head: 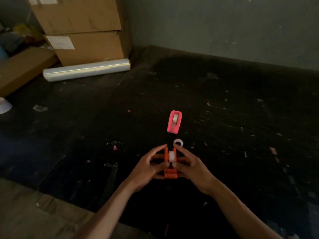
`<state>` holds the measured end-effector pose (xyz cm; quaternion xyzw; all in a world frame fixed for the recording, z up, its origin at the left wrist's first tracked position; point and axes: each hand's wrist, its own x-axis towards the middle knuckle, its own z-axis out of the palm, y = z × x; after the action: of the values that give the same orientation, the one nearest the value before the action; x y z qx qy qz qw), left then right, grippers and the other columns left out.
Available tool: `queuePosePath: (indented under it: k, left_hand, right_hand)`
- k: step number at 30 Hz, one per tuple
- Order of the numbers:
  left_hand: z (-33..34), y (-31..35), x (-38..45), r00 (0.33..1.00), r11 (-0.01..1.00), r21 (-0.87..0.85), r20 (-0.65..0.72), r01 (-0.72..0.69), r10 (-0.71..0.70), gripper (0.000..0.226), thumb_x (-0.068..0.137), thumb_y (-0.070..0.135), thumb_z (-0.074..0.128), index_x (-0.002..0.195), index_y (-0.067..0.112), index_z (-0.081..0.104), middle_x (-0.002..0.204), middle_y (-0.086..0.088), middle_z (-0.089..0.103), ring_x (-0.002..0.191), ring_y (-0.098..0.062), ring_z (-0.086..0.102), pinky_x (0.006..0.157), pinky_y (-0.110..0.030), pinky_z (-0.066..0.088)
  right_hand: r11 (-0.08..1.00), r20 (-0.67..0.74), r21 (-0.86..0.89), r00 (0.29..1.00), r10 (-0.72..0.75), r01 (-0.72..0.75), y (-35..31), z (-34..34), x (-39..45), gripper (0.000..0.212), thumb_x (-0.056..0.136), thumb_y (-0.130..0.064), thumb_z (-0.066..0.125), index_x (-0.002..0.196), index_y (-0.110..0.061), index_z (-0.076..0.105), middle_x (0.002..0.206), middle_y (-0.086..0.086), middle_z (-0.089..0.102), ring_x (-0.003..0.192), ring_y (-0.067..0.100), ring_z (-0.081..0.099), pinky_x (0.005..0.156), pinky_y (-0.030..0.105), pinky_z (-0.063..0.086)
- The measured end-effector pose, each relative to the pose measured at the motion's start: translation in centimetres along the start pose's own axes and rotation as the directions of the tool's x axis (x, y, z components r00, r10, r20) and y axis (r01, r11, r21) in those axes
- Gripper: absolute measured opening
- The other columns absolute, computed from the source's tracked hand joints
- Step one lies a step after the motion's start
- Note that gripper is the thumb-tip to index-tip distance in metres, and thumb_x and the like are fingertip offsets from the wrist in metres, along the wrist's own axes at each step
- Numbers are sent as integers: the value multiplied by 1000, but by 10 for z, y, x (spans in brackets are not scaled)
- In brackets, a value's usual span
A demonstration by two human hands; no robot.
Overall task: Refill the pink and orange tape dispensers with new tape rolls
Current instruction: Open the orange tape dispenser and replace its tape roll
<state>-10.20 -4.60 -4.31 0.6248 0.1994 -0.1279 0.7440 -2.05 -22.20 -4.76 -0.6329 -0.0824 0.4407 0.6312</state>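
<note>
The orange tape dispenser (170, 173) stands on the dark floor between my hands, with a white tape roll (172, 156) sitting in its slot. My left hand (149, 167) grips its left side and my right hand (187, 163) its right side, both thumbs pressing at the roll. Just beyond my fingertips a loose ring-shaped tape roll (178, 143) lies flat on the floor. Farther away the pink tape dispenser (174, 121) stands alone, a whitish roll seated inside it.
Stacked cardboard boxes (82, 31) fill the far left corner, with a roll of clear stretch film (86, 69) lying in front. A flat carton (22, 69) lies at left. Scraps of tape litter the dark floor (241, 118). A grey wall (224, 23) rises behind.
</note>
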Motion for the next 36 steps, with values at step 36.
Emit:
queuePosePath:
  k: [36]
  left_hand:
    - [-29, 3, 4, 963, 572, 820, -155, 0, 222, 65, 92, 36, 64, 146, 49, 30, 153, 4, 36, 138, -16, 39, 117, -51, 29]
  right_hand:
    - [996, -47, 49, 996, 82, -80, 3, -8, 8, 63, 93, -6, 59, 141, -42, 41, 129, 8, 55, 105, 25, 68, 79, 43, 61]
